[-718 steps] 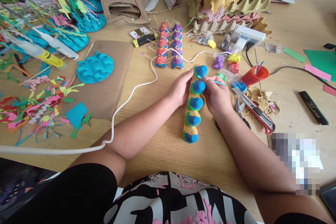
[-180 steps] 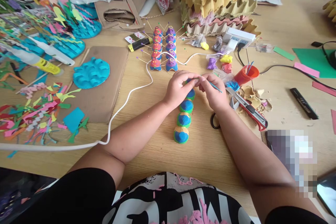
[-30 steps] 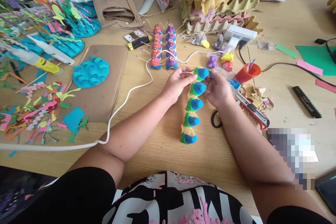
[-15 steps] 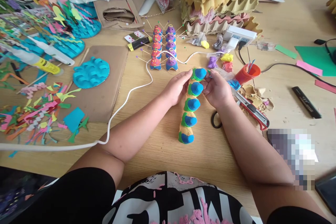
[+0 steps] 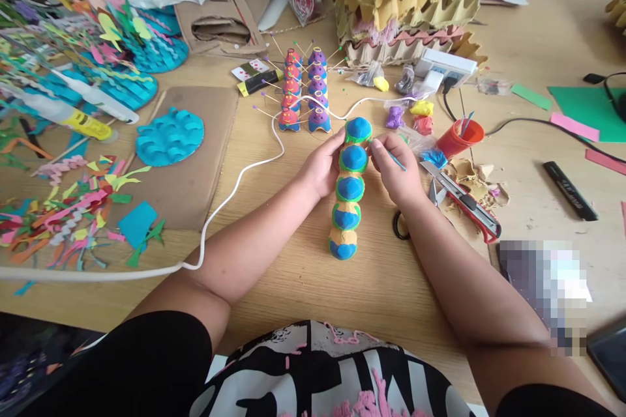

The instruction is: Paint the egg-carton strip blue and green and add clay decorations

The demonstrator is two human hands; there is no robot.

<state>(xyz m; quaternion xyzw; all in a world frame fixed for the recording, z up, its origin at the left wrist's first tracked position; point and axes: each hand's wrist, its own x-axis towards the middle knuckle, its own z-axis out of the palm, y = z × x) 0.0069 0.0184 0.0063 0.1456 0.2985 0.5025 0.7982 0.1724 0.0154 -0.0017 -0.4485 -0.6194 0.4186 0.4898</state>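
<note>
Since half a second ago, the strip of five egg-carton cups [image 5: 353, 159] has rolled in your grasp, so its clay-covered domes now face up at you instead of leaning to your right, and its far end has shifted a little to the left; the thin blue stick [image 5: 398, 161] now shows past your right fingers. The strip lies between your two hands, its long axis running from just beyond your fingertips back toward your body, with the near end slightly to the left. Your left hand [image 5: 320, 168] is the closer one, set against the left side by the far cups, its thumb along the edge and the other fingers partly hidden behind; they look closed on the strip. Your right hand [image 5: 400, 168] has thumb and fingertips pressed together around the stick, right beside the strip's right edge near the far cups; you can't tell from here whether they touch it. Beyond your left fingertips stand the red and purple cup rows [image 5: 305, 88], while the utility knife [image 5: 463, 201] lies to the right of your right fingers.
</note>
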